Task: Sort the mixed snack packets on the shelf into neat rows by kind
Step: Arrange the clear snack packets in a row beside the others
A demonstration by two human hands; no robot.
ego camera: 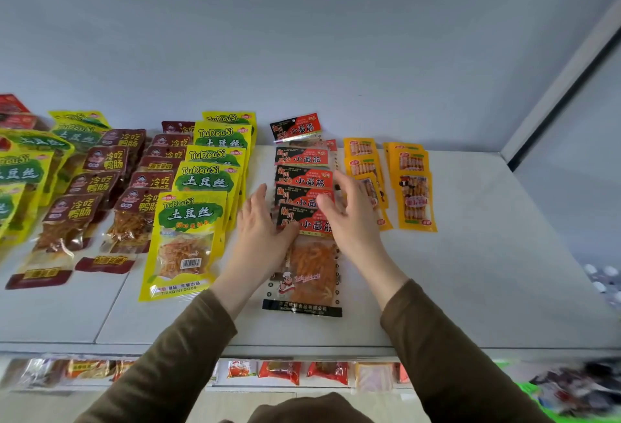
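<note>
The white shelf (470, 254) is filled from the left of the frame by rows of yellow packets (188, 241) and maroon packets (74, 217); orange packets (415, 201) are lined up at centre right. At centre, an overlapping row of red-and-black packets (304, 221) is flanked by both hands. The left hand (260, 224) is laid open against the row's left edge; the right hand (349, 217) is spread, loosely bent, over its right edge, gripping nothing. An uneven squeeze could buckle the slippery stack or shove it into the orange packets just beside.

White shelf board (470, 254), w/ a seam left of centre. Behind it a plain pale blue-grey back wall (302, 36). Right of shelf, a white upright w/ dark strip (564, 100). Light soft, even.
</note>
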